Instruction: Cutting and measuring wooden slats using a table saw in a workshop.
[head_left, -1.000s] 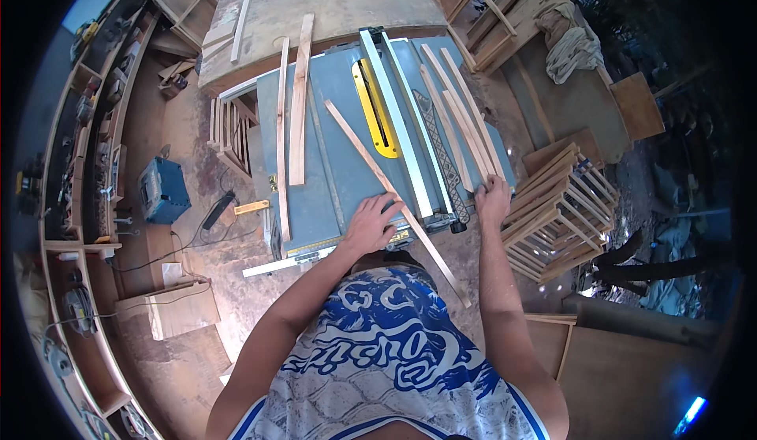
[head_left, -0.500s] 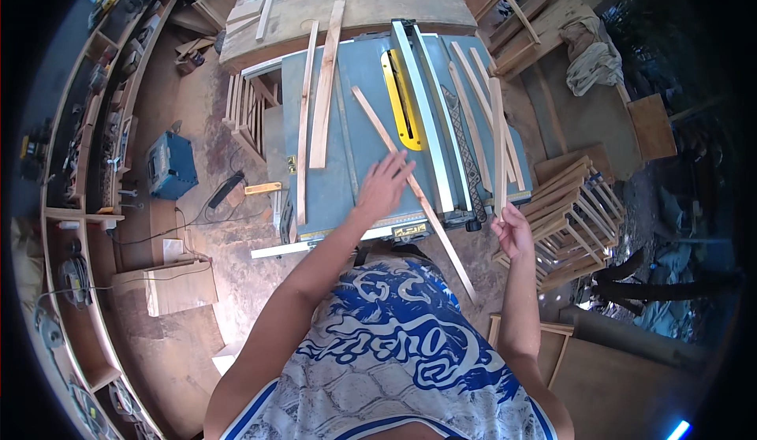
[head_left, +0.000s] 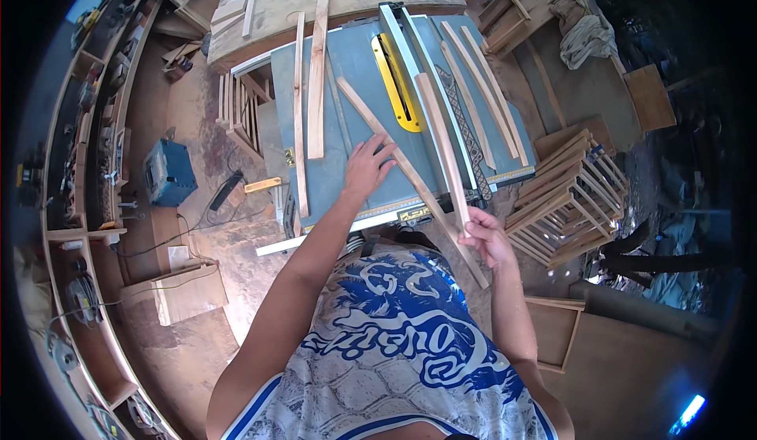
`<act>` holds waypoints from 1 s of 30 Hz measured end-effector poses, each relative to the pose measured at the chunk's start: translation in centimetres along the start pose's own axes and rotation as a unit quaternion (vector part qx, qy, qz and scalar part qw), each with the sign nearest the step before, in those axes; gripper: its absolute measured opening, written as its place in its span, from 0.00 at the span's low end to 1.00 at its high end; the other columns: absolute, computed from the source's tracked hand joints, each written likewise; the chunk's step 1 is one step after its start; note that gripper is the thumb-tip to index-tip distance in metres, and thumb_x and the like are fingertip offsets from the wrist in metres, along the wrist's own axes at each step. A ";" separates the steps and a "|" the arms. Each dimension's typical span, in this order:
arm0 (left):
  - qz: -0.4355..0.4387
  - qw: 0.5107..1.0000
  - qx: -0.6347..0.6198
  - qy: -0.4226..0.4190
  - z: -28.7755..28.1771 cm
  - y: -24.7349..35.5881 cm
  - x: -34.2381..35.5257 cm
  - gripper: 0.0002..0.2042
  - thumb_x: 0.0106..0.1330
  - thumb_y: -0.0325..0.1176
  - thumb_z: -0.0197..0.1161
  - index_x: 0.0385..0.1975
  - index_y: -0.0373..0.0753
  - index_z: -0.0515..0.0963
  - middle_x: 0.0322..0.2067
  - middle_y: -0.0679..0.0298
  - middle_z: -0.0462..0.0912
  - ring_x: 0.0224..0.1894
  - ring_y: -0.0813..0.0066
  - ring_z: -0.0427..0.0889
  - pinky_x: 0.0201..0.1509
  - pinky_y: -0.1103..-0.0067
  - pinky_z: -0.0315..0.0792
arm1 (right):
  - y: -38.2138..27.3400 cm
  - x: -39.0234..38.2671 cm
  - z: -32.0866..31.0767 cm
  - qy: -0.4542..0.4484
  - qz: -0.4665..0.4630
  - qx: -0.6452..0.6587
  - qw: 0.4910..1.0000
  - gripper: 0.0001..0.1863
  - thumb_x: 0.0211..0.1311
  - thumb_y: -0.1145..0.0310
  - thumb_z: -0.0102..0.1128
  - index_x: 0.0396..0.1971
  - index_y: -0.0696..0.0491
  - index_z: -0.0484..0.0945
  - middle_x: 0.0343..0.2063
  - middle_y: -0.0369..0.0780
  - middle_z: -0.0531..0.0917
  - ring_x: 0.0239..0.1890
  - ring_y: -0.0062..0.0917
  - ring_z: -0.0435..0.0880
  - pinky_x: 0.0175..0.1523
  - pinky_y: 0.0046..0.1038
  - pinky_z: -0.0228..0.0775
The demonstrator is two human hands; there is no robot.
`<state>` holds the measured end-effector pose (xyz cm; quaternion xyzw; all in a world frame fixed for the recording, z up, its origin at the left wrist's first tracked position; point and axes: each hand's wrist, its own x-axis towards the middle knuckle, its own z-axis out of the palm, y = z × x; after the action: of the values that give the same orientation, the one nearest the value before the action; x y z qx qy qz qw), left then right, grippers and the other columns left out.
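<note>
My right hand (head_left: 489,239) is closed on the near end of a wooden strip (head_left: 443,144). That strip points away from me and passes over the pale rip fence (head_left: 410,57) of a table saw (head_left: 347,180). My left hand (head_left: 367,169) is open, its fingertips at the edge of a second wooden strip (head_left: 414,177). This second strip lies slantwise on the saw table, and its near end juts past the front edge towards my right hand. Left of the fence sits the yellow throat plate (head_left: 397,85) with its dark slot.
Two long boards, a narrow one (head_left: 300,117) and a wider one (head_left: 318,77), lie on the table's left. Several strips (head_left: 493,93) rest right of the fence. Stacked wooden frames (head_left: 572,199) stand at the right. A teal case (head_left: 169,173) and cables are on the floor at left.
My right hand has brought its strip leftward and nearer, from the table's right side to over the fence. My left hand stays by the slanting strip, which has shifted slightly.
</note>
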<state>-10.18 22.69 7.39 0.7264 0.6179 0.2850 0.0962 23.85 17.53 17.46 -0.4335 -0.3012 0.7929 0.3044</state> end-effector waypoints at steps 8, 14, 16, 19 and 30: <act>0.014 0.997 0.041 0.068 0.3 0.2 -1.2 0.20 0.66 0.38 0.66 0.59 0.51 0.79 0.66 0.60 0.74 0.69 0.57 0.72 0.72 0.57 0.64 | 3.7 8.3 8.8 0.150 -0.153 -0.316 0.924 0.15 0.64 0.75 0.60 0.49 0.59 0.84 0.34 0.40 0.88 0.35 0.26 0.88 0.39 0.31 0.78; 0.007 0.998 0.021 0.066 0.3 0.0 -1.5 0.24 0.65 0.39 0.67 0.61 0.43 0.75 0.63 0.59 0.75 0.70 0.57 0.69 0.73 0.58 0.64 | 4.3 13.8 11.7 0.281 -0.281 -0.555 0.731 0.16 0.61 0.70 0.59 0.49 0.54 0.84 0.33 0.46 0.84 0.35 0.40 0.86 0.43 0.40 0.76; -0.007 0.997 0.004 0.074 0.0 0.0 -1.5 0.27 0.63 0.39 0.69 0.62 0.39 0.73 0.64 0.58 0.74 0.70 0.55 0.69 0.74 0.60 0.64 | 4.3 14.2 12.6 0.271 -0.273 -0.553 0.739 0.16 0.62 0.70 0.59 0.49 0.54 0.84 0.34 0.47 0.83 0.40 0.44 0.85 0.46 0.43 0.76; -0.036 0.997 -0.015 0.066 -0.8 0.2 -1.5 0.30 0.61 0.38 0.72 0.62 0.37 0.72 0.65 0.56 0.72 0.70 0.53 0.69 0.74 0.62 0.64 | 4.8 14.6 12.9 0.263 -0.283 -0.586 0.713 0.17 0.62 0.70 0.60 0.50 0.54 0.83 0.37 0.47 0.83 0.41 0.47 0.85 0.47 0.45 0.76; -0.062 0.994 -0.048 0.074 -1.3 0.3 -1.3 0.38 0.60 0.37 0.72 0.69 0.33 0.64 0.69 0.49 0.68 0.70 0.49 0.67 0.74 0.63 0.63 | 4.7 14.8 12.5 0.236 -0.309 -0.620 0.682 0.17 0.60 0.69 0.61 0.49 0.51 0.83 0.38 0.46 0.83 0.41 0.47 0.85 0.48 0.45 0.77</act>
<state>-10.73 21.07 8.20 0.6579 0.6530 0.3606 0.1029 5.40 22.87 12.02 -0.5785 -0.7587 0.1573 0.2548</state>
